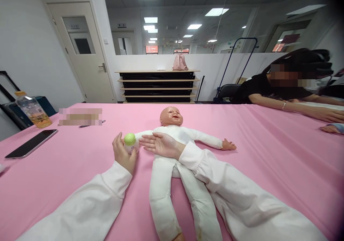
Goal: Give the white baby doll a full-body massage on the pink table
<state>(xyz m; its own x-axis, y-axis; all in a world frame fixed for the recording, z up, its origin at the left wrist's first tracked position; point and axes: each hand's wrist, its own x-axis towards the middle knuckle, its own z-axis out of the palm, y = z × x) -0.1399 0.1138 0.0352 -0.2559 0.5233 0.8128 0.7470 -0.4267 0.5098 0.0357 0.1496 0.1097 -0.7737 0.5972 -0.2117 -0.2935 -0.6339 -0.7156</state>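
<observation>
A baby doll with a white cloth body lies on its back on the pink-covered table, its head away from me and arms spread. My left hand is wrapped round a small pale bottle with a green lid, beside the doll's arm on the left. The bottle stands upright in my fingers; whether it touches the cloth I cannot tell. Over the doll's torso, my right hand lies palm up with its fingers stretched toward the bottle. Nothing shows in that palm. My right forearm hides part of the doll's belly.
A phone and a drink bottle are at the table's left, with a blurred item and a pen nearby. Another person leans over the right end, arms on the table. Behind stands a shelf.
</observation>
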